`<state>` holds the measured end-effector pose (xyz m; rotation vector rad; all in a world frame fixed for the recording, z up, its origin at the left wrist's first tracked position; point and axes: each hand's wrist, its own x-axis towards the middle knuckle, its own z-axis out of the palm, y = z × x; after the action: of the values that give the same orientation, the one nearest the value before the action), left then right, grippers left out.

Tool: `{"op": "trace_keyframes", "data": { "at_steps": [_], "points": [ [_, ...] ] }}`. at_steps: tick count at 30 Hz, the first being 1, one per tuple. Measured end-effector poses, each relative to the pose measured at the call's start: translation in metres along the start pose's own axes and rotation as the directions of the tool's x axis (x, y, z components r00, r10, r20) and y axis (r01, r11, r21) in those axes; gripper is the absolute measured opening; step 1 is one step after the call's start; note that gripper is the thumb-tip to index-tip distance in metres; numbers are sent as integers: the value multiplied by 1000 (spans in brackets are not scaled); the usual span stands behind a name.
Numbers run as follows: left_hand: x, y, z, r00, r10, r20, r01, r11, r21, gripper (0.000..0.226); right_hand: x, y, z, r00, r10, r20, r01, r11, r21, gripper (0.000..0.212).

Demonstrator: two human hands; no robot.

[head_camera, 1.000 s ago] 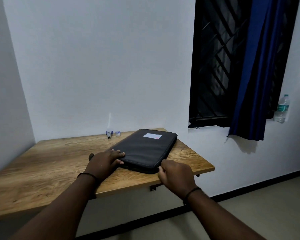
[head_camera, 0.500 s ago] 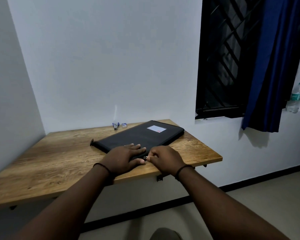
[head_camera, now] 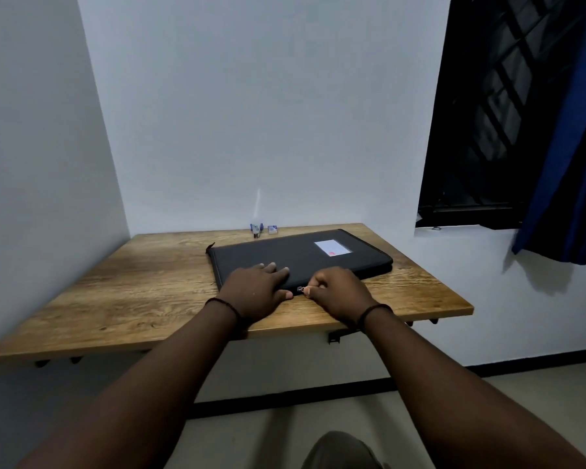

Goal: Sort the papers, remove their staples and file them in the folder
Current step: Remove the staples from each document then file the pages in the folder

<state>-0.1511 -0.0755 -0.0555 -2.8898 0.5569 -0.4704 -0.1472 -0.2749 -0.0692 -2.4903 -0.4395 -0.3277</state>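
Note:
A black zippered folder with a white label lies closed and flat on the wooden table, its long side toward me. My left hand rests flat on the folder's near left part, fingers straight. My right hand pinches the small metal zipper pull at the folder's near edge, just right of my left thumb. No papers are in sight.
A small blue stapler or staple remover and a little staple box sit at the table's back edge by the white wall. A dark barred window and blue curtain are at the right.
The folder has been turned so its long side faces me. My left hand moved onto its top. My right hand came from the folder's corner to the zipper pull.

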Motion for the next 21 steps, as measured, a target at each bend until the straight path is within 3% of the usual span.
{"op": "trace_keyframes", "data": {
  "at_steps": [5,8,12,14,18,21],
  "points": [
    [-14,-17,2,1000,5,-18,-5,1000,4,51,-8,35,-28,982,120,-144,-155,951,-269,25],
    [-23,-37,9,999,0,-44,-4,997,-82,49,-15,62,-49,959,202,-197,-252,928,-275,28],
    [-13,-28,10,990,27,-135,-58,972,-226,57,-20,57,-44,986,134,-98,-138,990,-35,29],
    [4,-1,3,992,39,-119,-68,965,-254,67,-24,40,-35,996,50,-81,-50,999,1,29],
    [29,36,6,997,77,30,-71,984,-162,61,-30,20,-18,991,-43,-124,10,965,-262,19],
    [29,32,1,997,81,12,-80,994,-75,53,-33,30,-26,976,-44,-212,-40,924,-380,20]
  ]
}}
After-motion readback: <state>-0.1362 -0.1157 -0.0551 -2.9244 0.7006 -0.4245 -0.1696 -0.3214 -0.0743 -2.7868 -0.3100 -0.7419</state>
